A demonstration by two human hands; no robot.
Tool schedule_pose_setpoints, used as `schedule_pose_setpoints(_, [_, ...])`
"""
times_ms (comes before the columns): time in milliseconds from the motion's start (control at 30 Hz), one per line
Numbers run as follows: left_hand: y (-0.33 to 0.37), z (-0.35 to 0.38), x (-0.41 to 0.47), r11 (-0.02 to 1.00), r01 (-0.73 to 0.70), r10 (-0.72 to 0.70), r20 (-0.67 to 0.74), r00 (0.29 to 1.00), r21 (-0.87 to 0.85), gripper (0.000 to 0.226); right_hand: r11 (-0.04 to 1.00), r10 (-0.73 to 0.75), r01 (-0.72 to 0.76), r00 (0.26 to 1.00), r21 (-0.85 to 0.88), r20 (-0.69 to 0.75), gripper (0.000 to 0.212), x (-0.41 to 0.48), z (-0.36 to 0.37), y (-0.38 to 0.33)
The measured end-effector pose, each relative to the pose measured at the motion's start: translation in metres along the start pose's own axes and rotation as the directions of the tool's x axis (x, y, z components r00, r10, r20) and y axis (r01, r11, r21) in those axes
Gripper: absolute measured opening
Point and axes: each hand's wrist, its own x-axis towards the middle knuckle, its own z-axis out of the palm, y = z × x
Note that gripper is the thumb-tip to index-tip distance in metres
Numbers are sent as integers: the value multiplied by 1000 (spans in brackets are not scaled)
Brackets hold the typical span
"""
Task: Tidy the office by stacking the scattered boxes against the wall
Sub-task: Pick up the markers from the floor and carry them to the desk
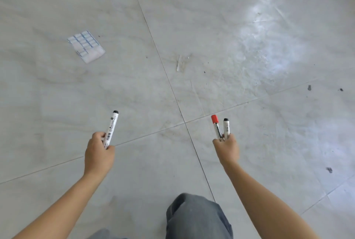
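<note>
The small flat white box with a blue grid printed on its top [86, 46] lies flat on the pale grey marbled tile floor [57, 94]. It sits on the far left tile, well left of the long joint that runs away from the person. Its long axis lies diagonally, from far left to near right, and its near right end is a plain white face. Nothing touches it, and both hands are well apart from it.

A thin whitish scrap [178, 63] lies just right of that joint, with dark specks scattered further right, beyond a bright patch of glare.

Nearer the person, the left grip [99, 150] is curled round the lower part of a white marker pen with a black end [111, 127], which points away and slightly right. The right grip [226, 148] is clamped on two pens side by side, both pointing away: a white marker with a red cap [216, 126] and, just right of it, a white marker with a black tip [226, 127]. The two tile joints cross between the hands. A grey trouser leg [196, 217] shows at the bottom.
</note>
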Motion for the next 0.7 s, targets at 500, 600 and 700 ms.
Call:
schedule_pose_setpoints(500, [238, -187, -231, 905, 312, -272, 170, 947, -290, 23, 981, 39, -97, 948, 171, 316, 32, -212, -302, -122])
schedule_pose_setpoints(600, [262, -192, -255, 903, 271, -222, 178, 959, -334, 22, 984, 40, -91, 949, 150, 311, 29, -234, -332, -118])
schedule_pose_setpoints(700, [280, -192, -263, 926, 171, -112, 186, 976, -337, 22, 986, 22, -60, 972, 155, 232, 26, -248, -354, -114])
